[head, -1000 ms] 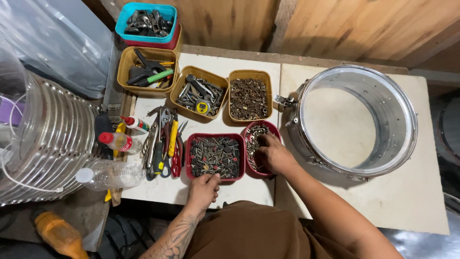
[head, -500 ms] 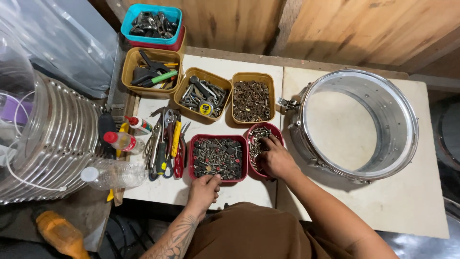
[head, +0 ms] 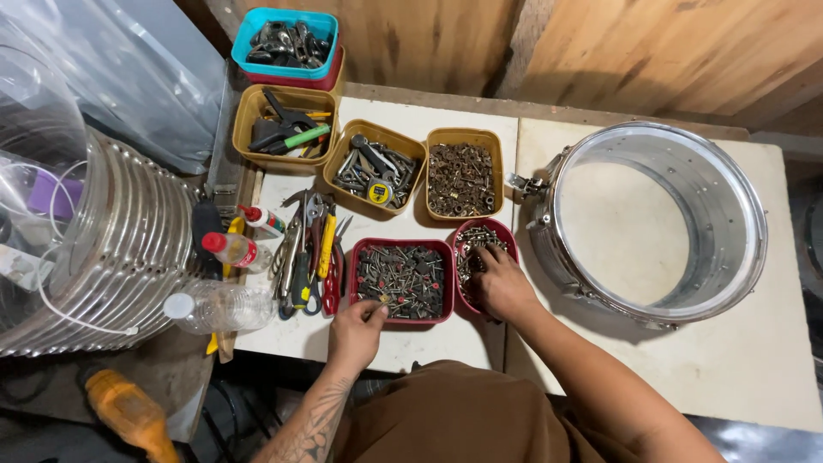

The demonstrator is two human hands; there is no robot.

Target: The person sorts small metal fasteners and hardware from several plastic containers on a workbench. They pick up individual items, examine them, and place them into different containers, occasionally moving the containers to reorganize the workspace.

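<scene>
My left hand [head: 354,332] reaches over the front rim of a red rectangular tray [head: 402,319] full of dark screws, thumb and forefinger close together among them; whether they pinch a screw is unclear. My right hand [head: 503,289] lies in a round red bowl [head: 506,233] of silvery screws and bolts, fingertips buried in the pile. A shiny metal drum shell [head: 744,219] stands on the white tabletop [head: 737,360] just right of that hand.
Behind the red tray are tan tubs of brown nuts [head: 464,178], wrenches with a tape measure [head: 375,168] and clamps [head: 283,129], plus a teal tub [head: 287,39]. Pliers and cutters [head: 309,253] lie left of it, beside bottles [head: 231,250]. A clear ribbed drum shell [head: 94,249] and an orange tool [head: 129,411] sit far left.
My left hand has pushed forward from the tray's front rim into the screws. My right hand stays in the red bowl. The view has shifted slightly.
</scene>
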